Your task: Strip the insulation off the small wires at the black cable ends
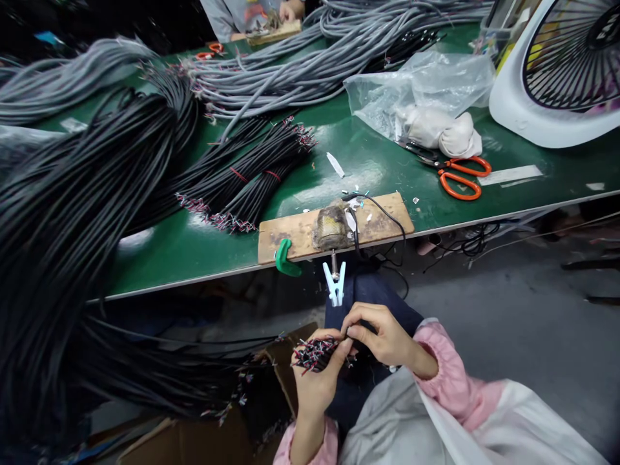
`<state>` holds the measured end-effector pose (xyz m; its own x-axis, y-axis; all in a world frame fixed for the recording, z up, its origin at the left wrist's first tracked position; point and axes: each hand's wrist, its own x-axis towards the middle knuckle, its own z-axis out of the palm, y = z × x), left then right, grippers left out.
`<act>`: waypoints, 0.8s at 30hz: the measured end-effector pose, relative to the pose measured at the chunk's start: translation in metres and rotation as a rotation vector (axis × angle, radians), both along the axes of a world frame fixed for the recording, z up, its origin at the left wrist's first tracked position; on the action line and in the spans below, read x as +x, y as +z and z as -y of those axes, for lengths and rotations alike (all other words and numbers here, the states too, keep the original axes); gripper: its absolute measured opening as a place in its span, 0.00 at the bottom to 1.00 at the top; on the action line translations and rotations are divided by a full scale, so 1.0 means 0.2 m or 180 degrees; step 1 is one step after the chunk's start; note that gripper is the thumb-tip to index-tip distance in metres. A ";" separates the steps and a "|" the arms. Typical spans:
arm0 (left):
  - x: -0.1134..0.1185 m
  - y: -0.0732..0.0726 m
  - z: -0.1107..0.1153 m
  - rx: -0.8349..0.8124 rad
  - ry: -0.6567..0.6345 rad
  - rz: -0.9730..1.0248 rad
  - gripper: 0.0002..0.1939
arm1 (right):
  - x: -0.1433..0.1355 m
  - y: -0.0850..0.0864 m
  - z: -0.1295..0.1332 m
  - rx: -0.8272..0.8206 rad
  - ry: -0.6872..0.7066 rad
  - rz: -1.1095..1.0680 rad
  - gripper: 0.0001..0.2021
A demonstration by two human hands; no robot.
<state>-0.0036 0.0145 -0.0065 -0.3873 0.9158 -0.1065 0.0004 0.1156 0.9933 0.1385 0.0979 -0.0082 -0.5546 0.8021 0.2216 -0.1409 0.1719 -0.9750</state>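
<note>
Over my lap, my left hand (314,381) is wrapped round a bundle of black cables (317,355) whose stripped ends show red, white and black wires. Touching the bundle's right side is my right hand (380,332), its thumb and index finger pinched near my left thumb; what they pinch is too small to make out. Just beyond my hands, a light blue clothespin (334,284) sits on the metal shaft of a small motor (332,226). That motor rests on a wooden board (290,229) at the table edge, beside a green clamp (287,258).
On the green table (217,258) lie black cable bundles (252,168), grey cables (271,77), orange-handled scissors (460,177), a plastic bag (421,84) and a white fan (513,103). Black cables hang at left above a cardboard box (194,442). Another person's hand (290,10) shows across the table.
</note>
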 end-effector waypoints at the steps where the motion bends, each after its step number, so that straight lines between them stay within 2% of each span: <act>1: -0.01 -0.01 0.01 0.0001 0.0001 0.0008 0.05 | 0.00 0.00 0.00 -0.0040 0.0003 0.0021 0.20; 5: -0.02 -0.04 0.03 -0.0050 -0.0074 0.0039 0.04 | 0.00 -0.03 0.01 -0.0504 0.0121 -0.0043 0.21; 8: -0.01 -0.01 0.05 -0.0176 -0.0050 0.0114 0.06 | 0.00 -0.04 0.01 -0.0864 0.0185 -0.0160 0.22; 14: 0.00 0.03 0.04 -0.0204 -0.0087 0.0150 0.07 | 0.03 0.00 0.00 -0.0074 0.0074 -0.0072 0.17; 24: -0.03 -0.01 0.07 -0.0010 -0.0254 0.0112 0.03 | 0.03 -0.03 0.02 -0.0341 0.0009 -0.0018 0.21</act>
<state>-0.0098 0.0010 -0.0075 -0.3091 0.9432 -0.1217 -0.0251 0.1198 0.9925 0.1453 0.0944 -0.0145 -0.5559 0.8198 0.1379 -0.1469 0.0664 -0.9869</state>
